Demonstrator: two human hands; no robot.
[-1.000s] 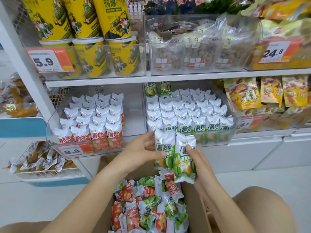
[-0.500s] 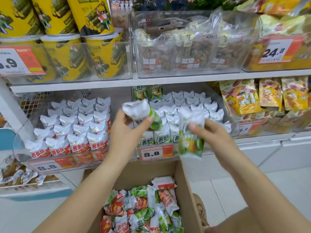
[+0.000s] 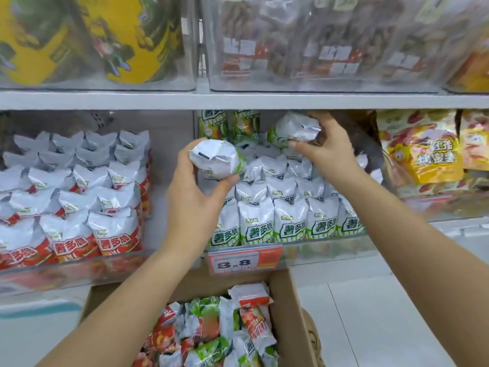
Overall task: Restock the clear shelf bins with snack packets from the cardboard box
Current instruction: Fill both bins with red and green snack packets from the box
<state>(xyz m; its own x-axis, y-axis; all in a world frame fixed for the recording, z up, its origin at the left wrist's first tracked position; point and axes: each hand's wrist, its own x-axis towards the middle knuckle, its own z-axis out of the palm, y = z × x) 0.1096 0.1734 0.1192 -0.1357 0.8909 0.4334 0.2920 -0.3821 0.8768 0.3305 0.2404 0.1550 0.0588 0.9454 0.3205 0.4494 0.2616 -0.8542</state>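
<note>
So I've got a green packet in each hand right now. My left hand [image 3: 197, 192] is curled round one packet [image 3: 215, 161], thumb underneath and fingers over the top, holding it just in front of the green bin [image 3: 325, 250]. My right hand [image 3: 326, 152] is reaching deeper in, pinching the other packet [image 3: 293, 129] by its crimped top edge, up near the back rows under the shelf [image 3: 238, 100].

Tip for this bit, as far as I can judge: fill from the back first. The front rows look packed tight, so the gap is probably behind them, near the two packets standing tall at the rear. I'd set the right one down upright, label facing out, then follow with the left so the rows stay neat. Don't squeeze hard, these bags are puffy and crinkle easily.

The cardboard box [image 3: 288, 313] sits right below me, with plenty of red and green packets mixed inside. Red ones go in the red bin [image 3: 87, 268] on the left, so sort as you grab.
</note>
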